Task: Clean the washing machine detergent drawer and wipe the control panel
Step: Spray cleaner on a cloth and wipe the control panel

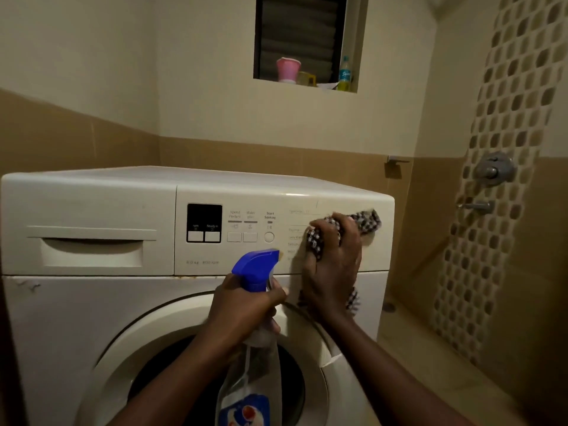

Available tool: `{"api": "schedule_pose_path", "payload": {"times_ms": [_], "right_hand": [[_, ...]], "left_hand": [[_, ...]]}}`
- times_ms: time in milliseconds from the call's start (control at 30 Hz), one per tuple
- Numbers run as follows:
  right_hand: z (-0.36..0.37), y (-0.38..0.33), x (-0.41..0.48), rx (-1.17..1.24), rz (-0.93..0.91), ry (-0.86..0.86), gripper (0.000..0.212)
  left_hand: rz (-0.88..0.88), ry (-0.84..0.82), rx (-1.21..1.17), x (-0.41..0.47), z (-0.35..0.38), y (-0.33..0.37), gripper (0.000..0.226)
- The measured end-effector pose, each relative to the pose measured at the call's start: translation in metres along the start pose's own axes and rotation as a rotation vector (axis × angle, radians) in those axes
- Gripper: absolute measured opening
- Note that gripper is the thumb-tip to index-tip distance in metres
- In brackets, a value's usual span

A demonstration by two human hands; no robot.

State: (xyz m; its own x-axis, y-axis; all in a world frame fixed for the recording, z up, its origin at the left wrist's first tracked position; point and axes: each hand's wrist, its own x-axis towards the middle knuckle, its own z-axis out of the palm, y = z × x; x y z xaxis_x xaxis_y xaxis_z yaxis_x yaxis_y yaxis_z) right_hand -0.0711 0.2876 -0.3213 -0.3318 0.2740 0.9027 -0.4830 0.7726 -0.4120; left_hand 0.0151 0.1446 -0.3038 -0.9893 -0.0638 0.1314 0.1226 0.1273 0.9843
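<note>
Detergent drawer (92,247) at the washing machine's (61,318) upper left, control panel (252,195) just right of it, door (172,327) below both. Left hand (242,309) holds spray bottle (255,265) before the door. Right hand (333,265) grips cloth (362,221) against the panel's right end. Window ledge (307,86) above, behind: cup (287,70) left, bottle (345,73) right.

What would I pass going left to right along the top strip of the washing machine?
Detergent drawer → black display → square buttons → round start button → right hand gripping the checked cloth.
</note>
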Motion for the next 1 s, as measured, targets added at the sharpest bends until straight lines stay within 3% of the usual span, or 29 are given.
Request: {"api": "schedule_pose_path", "payload": {"times_ms": [100,200,300,433,533,633,733,867,1000], "right_hand": [[0.020,-0.031,-0.004,0.170,0.367,0.238,0.050],[0.032,-0.041,-0.004,0.194,0.458,0.281,0.051],[0.019,-0.019,-0.017,0.082,0.223,0.116,0.058],[-0.014,0.035,-0.012,-0.066,-0.198,-0.112,0.076],[-0.023,0.027,-0.001,0.087,-0.099,-0.151,0.069],[-0.014,-0.002,0.005,0.121,-0.039,-0.066,0.057],[0.002,-0.027,0.014,-0.065,-0.171,-0.081,0.053],[0.021,-0.046,-0.004,-0.072,-0.514,-0.279,0.057],[0.015,-0.021,-0.024,-0.107,-0.534,-0.325,0.063]], "left_hand": [[-0.027,0.012,-0.013,-0.002,-0.006,-0.002,0.029],[-0.042,0.011,-0.032,-0.004,-0.018,-0.002,0.028],[-0.033,0.002,-0.076,-0.009,-0.029,0.001,0.016],[-0.015,-0.023,-0.074,-0.013,-0.041,0.002,0.016],[-0.012,-0.020,-0.081,-0.016,-0.043,0.000,0.017],[-0.026,-0.022,-0.118,-0.018,-0.046,-0.001,0.018],[-0.028,-0.007,-0.117,-0.016,-0.050,-0.002,0.022],[-0.055,-0.002,-0.142,-0.013,-0.048,-0.001,0.021],[-0.083,0.007,-0.162,-0.012,-0.046,-0.003,0.025]]}}
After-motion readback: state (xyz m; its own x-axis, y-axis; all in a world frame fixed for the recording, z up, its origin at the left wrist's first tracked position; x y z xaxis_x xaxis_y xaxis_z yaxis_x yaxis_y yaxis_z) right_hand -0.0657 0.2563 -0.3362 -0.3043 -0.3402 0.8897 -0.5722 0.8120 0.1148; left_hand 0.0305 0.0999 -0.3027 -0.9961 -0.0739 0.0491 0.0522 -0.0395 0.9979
